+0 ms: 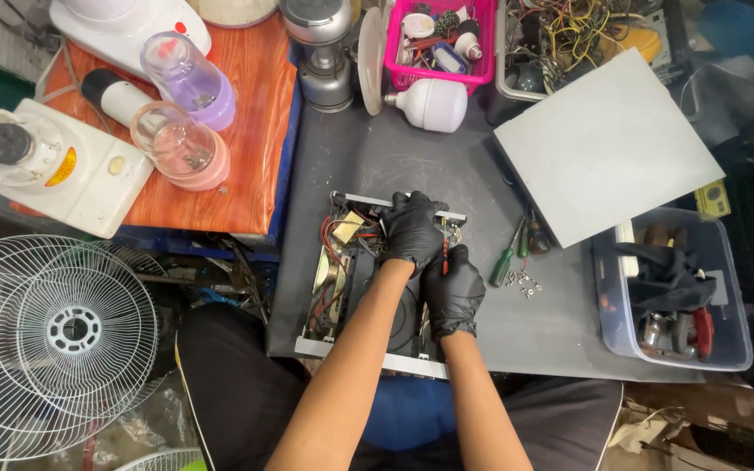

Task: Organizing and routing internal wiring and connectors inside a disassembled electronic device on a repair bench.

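Note:
An opened electronic appliance (342, 270) with exposed wires, a circuit board and a black round part lies on the dark grey table (447, 157) in front of me. Both hands wear black gloves. My left hand (410, 228) rests spread over the upper right part of its inside. Just below and to the right, my right hand (454, 290) grips a screwdriver with a red and black handle (445, 255), held upright over the appliance's right side.
A green-handled screwdriver (506, 262), a dark-handled one (536, 237) and small screws (524, 281) lie right of the appliance. A grey flat panel (608, 144), a blue bin of tools (675, 296), a pink basket (440, 39), a bulb (429, 103), blender parts (181, 113) and a fan grille (54, 340) surround it.

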